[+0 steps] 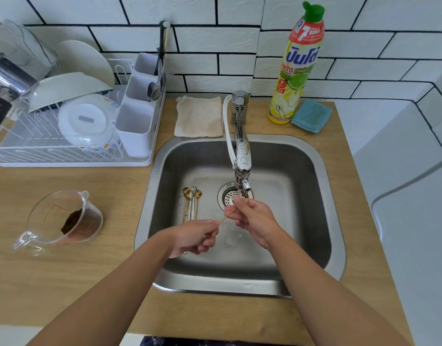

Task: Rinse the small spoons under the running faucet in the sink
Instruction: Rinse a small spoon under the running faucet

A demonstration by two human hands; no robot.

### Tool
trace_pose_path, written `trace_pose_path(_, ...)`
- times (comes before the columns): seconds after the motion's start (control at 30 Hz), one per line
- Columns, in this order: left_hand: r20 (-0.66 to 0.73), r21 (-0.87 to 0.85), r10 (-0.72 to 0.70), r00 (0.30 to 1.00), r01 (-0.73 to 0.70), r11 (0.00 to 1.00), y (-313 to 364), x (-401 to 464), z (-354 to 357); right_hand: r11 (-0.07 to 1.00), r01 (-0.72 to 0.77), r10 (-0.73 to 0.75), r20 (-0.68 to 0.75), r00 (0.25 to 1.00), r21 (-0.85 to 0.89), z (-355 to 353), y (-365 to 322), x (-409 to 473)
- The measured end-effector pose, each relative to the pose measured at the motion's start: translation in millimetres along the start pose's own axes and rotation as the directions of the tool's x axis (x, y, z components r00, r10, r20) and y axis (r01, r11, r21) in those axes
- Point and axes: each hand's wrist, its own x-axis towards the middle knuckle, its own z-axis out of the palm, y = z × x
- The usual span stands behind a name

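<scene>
Together, both hands' grip on spoon (226, 217)

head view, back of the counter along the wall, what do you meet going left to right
dish rack → cutlery holder → cloth → faucet → soap bottle → blue sponge

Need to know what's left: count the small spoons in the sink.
4 at least: one held by the left hand and right hand under the faucet, three bowls visible on the sink floor; more may overlap.
</scene>
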Motion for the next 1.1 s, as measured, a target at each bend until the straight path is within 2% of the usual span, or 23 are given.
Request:
trace_pose_path(0.07, -0.083, 0.090, 0.024, 0.996, -0.017, 0.996, -0.2, 2.7, 4.4, 1.000, 0.003, -0.003, -0.055, 0.998, -0.005, 2.6, 0.0, 3.0)
trace_pose_path(0.13, -0.126, 0.101, 0.051, 0.991, -0.038, 0.994, -1.3, 4.5, 6.8, 0.999, 0.034, -0.035, -0.050, 0.998, -0.020, 5.0, 0.0, 2.8)
trace_pose_path(0.27, -0.124, 0.108, 0.072, 0.990, -0.058, 0.992, -1.4, 6.4, 10.5, 0.972, 0.128, -0.136, -0.030, 0.990, -0.199, 7.8, 1.0, 0.9)
trace_pose_path(0.33, -0.127, 0.080, 0.085, 0.988, -0.075, 0.994, -1.0, 8.4, 12.4, 0.978, 0.131, -0.141, -0.049, 0.989, -0.165, 9.7, -0.9, 1.2)
trace_pose_path(0.43, -0.106, -0.012, 0.092, 0.990, -0.094, 0.996, -1.1, 7.5, 9.6, 0.997, 0.071, -0.069, -0.044, 0.997, 0.037, 9.3, -6.8, 0.9)
trace_pose_path(0.5, -0.056, -0.106, 0.083, 0.995, -0.089, 0.990, -2.8, 5.1, 5.3, 0.991, 0.056, -0.058, 0.018, 0.998, 0.119, 5.3, -6.7, 0.1)
trace_pose_path(0.6, 0.043, -0.328, 0.068, 0.997, -0.050, 0.943, -7.6, 1.6, -0.5, 0.983, 0.075, -0.089, 0.080, 0.993, 0.167, 1.2, -3.4, -2.4)
trace_pose_path(0.67, 0.090, -0.444, 0.075, 0.993, -0.028, 0.895, -9.5, -0.9, -1.7, 0.983, 0.105, -0.115, 0.058, 0.992, 0.150, 1.0, -1.8, -2.5)
trace_pose_path(0.7, 0.090, -0.446, 0.075, 0.993, -0.027, 0.894, -10.0, -1.9, -2.0, 0.985, 0.119, -0.124, 0.030, 0.992, 0.124, 2.0, -2.0, -2.9)
trace_pose_path(0.8, 0.041, -0.282, 0.058, 0.997, -0.044, 0.958, -9.1, -3.2, -1.2, 0.985, 0.170, -0.171, -0.067, 0.983, -0.017, 5.8, -1.0, -0.9)
trace_pose_path(0.87, 0.003, -0.235, 0.068, 0.998, -0.065, 0.970, -8.1, -1.1, 0.5, 0.981, 0.186, -0.191, -0.093, 0.977, -0.063, 7.5, 0.1, 1.8)
trace_pose_path(0.97, -0.024, -0.259, 0.099, 0.995, -0.102, 0.960, -7.5, 1.7, -1.1, 0.989, 0.145, -0.146, -0.051, 0.988, -0.022, 9.9, 1.1, 3.7)
trace_pose_path(1.1, -0.054, -0.201, 0.115, 0.992, -0.124, 0.972, -2.7, 10.1, 3.3, 0.985, 0.092, -0.092, 0.009, 0.996, -0.149, 7.5, -1.3, 2.6)
